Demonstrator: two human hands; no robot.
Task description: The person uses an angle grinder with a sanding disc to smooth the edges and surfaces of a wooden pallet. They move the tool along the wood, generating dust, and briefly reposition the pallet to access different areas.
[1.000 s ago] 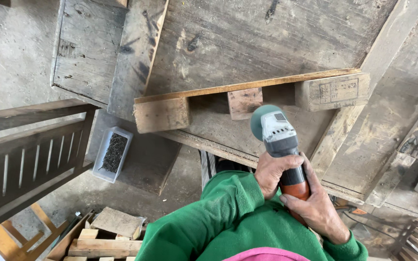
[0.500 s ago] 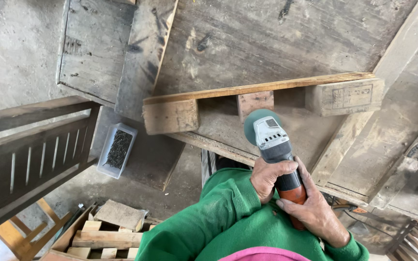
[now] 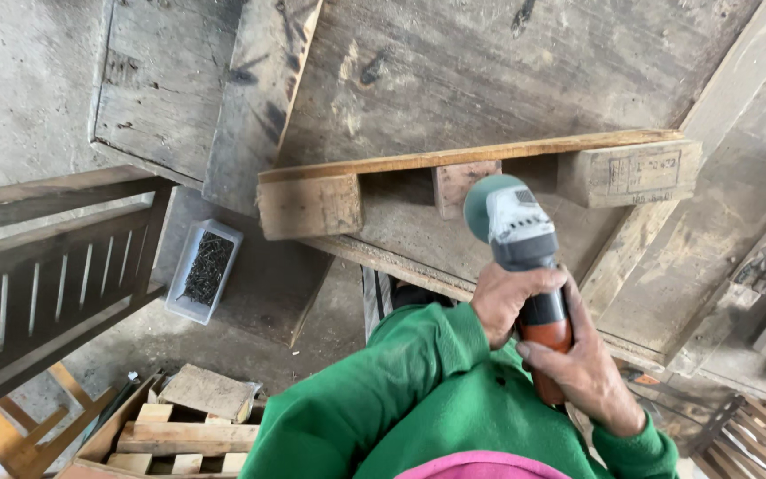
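1. One grinder (image 3: 518,238): grey-and-teal head, black neck, orange handle. It is held above the near edge of the tabletop (image 3: 507,80), head pointing at the pallet piece (image 3: 454,160).
2. One pallet piece: a thin board on edge with three blocks under it. The left block (image 3: 310,206) and right block (image 3: 629,173) show in full; the middle block (image 3: 454,184) is partly hidden behind the grinder head.
3. Two hands, both on the grinder.
4. Left hand (image 3: 503,302): grip clenched around the black neck, just below the head, knuckles toward the camera. Its green sleeve (image 3: 383,399) comes up from the lower left, elbow bent.
5. Right hand (image 3: 582,368): grip wrapped round the orange handle from the right, fingers lying along it, directly behind the left hand. The wrist runs down to the lower right.
6. One white tray of dark nails (image 3: 205,270) lies on the floor, left of the pallet piece and well apart from the hands.
7. One dark slatted frame (image 3: 46,284) stands at the left.
8. A crate of wood scraps (image 3: 170,430) sits at the bottom left; how many pieces it holds cannot be told.
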